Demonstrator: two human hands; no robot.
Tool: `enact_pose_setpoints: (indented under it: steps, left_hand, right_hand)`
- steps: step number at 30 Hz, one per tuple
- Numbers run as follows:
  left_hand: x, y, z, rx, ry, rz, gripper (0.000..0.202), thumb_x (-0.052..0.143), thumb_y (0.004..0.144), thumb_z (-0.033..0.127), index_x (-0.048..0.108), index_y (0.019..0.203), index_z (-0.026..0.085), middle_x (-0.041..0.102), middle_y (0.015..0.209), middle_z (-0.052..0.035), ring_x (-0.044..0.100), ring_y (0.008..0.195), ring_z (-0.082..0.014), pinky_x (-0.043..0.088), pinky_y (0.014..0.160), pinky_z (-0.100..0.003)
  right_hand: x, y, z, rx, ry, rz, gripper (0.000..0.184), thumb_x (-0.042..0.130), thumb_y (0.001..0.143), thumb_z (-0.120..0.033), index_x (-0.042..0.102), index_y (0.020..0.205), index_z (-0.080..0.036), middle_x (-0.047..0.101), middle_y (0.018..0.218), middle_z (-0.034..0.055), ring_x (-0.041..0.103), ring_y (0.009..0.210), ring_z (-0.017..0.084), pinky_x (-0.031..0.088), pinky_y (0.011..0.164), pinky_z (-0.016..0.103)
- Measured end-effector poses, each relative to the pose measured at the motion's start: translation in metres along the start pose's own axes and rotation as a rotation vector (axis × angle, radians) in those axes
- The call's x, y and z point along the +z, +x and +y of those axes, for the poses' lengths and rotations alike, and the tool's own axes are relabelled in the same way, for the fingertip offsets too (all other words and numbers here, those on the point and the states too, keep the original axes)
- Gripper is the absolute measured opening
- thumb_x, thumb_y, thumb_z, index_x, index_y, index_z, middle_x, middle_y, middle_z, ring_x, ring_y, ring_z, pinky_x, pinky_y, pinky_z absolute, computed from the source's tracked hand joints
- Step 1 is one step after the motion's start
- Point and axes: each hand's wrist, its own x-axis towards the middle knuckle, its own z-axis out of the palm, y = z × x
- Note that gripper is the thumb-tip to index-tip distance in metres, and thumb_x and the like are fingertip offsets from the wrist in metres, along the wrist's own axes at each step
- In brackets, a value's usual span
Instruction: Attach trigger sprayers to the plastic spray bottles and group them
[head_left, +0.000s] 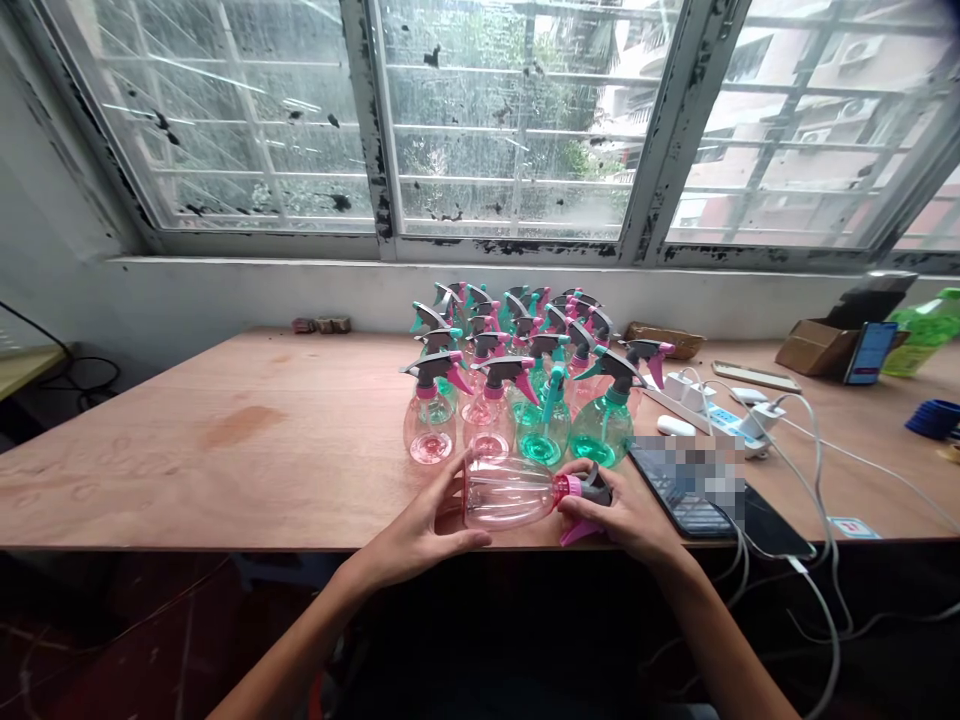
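A clear pink spray bottle lies sideways between my hands, over the front edge of the table. My left hand wraps round its base end, thumb underneath and fingers behind. At the other end, my right hand grips the grey and pink trigger head, partly hiding it. Just behind stand several upright spray bottles in rows, among them a pink one at the front left and a green one at the front right. Their trigger heads are grey with pink or turquoise parts.
On the right lie a tablet, a phone and a white power strip with trailing cables. Farther back are a cardboard box, an upright phone and a green bottle. A barred window rises behind the wooden table.
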Motion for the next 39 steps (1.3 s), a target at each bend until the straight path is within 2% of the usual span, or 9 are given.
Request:
enact_pose_setpoints:
  steps: [2, 6, 10, 17, 22, 26, 30, 34, 39]
  left_hand:
    - [0.0, 0.001, -0.002, 0.027, 0.02, -0.016, 0.089, 0.074, 0.088, 0.017, 0.023, 0.16, 0.035, 0.018, 0.17, -0.0073, 0.036, 0.148, -0.0332, 0.036, 0.12, -0.048]
    - [-0.001, 0.001, -0.01, 0.069, 0.031, -0.022, 0.091, 0.07, 0.092, 0.018, 0.014, 0.161, 0.038, 0.02, 0.169, -0.0098, 0.046, 0.142, -0.0326, 0.038, 0.119, -0.05]
    - [-0.001, 0.001, -0.009, 0.039, -0.003, -0.013, 0.106, 0.081, 0.083, 0.015, 0.013, 0.161, 0.038, 0.018, 0.169, -0.0098, 0.039, 0.146, -0.035, 0.037, 0.12, -0.051]
    - [-0.002, 0.001, -0.007, 0.079, 0.086, 0.003, 0.085, 0.069, 0.093, 0.019, 0.02, 0.16, 0.036, 0.016, 0.17, -0.0074, 0.026, 0.152, -0.0359, 0.035, 0.121, -0.051]
    - [-0.004, 0.0, -0.01, 0.044, 0.065, 0.018, 0.103, 0.076, 0.087, 0.02, 0.008, 0.161, 0.04, 0.011, 0.171, -0.0073, 0.031, 0.15, -0.036, 0.035, 0.12, -0.051]
    - [-0.002, -0.002, -0.003, -0.024, 0.084, 0.013, 0.091, 0.072, 0.091, 0.024, 0.014, 0.161, 0.034, 0.015, 0.17, -0.0083, 0.027, 0.152, -0.0342, 0.033, 0.122, -0.049]
    - [0.002, -0.001, -0.004, 0.053, 0.13, 0.012, 0.087, 0.065, 0.096, 0.023, 0.009, 0.162, 0.034, 0.014, 0.171, -0.0073, 0.029, 0.151, -0.0325, 0.031, 0.123, -0.047]
    - [0.003, -0.001, -0.004, 0.023, 0.14, 0.017, 0.097, 0.069, 0.093, 0.025, 0.001, 0.162, 0.034, 0.012, 0.171, -0.009, 0.031, 0.151, -0.0334, 0.028, 0.124, -0.049]
    - [0.0, -0.001, 0.0, -0.003, 0.175, 0.004, 0.097, 0.073, 0.09, 0.025, 0.009, 0.162, 0.031, 0.015, 0.17, -0.0085, 0.025, 0.153, -0.033, 0.027, 0.125, -0.047]
  right_hand:
    - [0.0, 0.0, 0.001, 0.003, 0.014, -0.006, 0.048, 0.082, 0.074, -0.056, 0.063, 0.1, -0.02, 0.069, 0.082, 0.0014, 0.068, 0.078, 0.022, 0.054, 0.076, 0.034]
    - [-0.001, 0.0, 0.002, 0.003, 0.01, -0.004, 0.045, 0.081, 0.076, -0.055, 0.063, 0.098, -0.021, 0.071, 0.082, 0.0016, 0.069, 0.079, 0.023, 0.055, 0.077, 0.034]
    - [-0.001, 0.0, 0.002, 0.002, 0.018, -0.001, 0.047, 0.082, 0.074, -0.056, 0.064, 0.099, -0.021, 0.071, 0.082, 0.0017, 0.07, 0.078, 0.024, 0.055, 0.075, 0.034]
    - [-0.001, 0.0, 0.004, 0.017, 0.067, -0.022, 0.045, 0.082, 0.076, -0.054, 0.063, 0.099, -0.02, 0.073, 0.081, 0.0019, 0.07, 0.078, 0.023, 0.054, 0.075, 0.033]
    - [-0.001, 0.001, 0.003, 0.006, 0.069, -0.027, 0.042, 0.082, 0.077, -0.05, 0.062, 0.098, -0.02, 0.072, 0.08, 0.0013, 0.068, 0.076, 0.021, 0.053, 0.074, 0.032]
    - [-0.001, 0.0, 0.001, 0.007, 0.051, -0.025, 0.042, 0.082, 0.076, -0.051, 0.062, 0.097, -0.02, 0.071, 0.081, 0.001, 0.068, 0.076, 0.021, 0.052, 0.073, 0.031]
    - [-0.001, 0.0, 0.001, 0.008, 0.072, -0.028, 0.042, 0.082, 0.077, -0.051, 0.062, 0.097, -0.02, 0.071, 0.081, 0.0012, 0.068, 0.077, 0.021, 0.052, 0.074, 0.031]
    - [-0.001, 0.0, 0.001, 0.018, 0.091, -0.03, 0.041, 0.081, 0.078, -0.049, 0.062, 0.099, -0.019, 0.071, 0.081, 0.0011, 0.067, 0.077, 0.02, 0.052, 0.074, 0.03]
    - [-0.001, 0.001, 0.001, 0.028, 0.06, -0.019, 0.041, 0.083, 0.077, -0.047, 0.062, 0.098, -0.018, 0.071, 0.082, 0.0012, 0.067, 0.077, 0.02, 0.051, 0.074, 0.03]
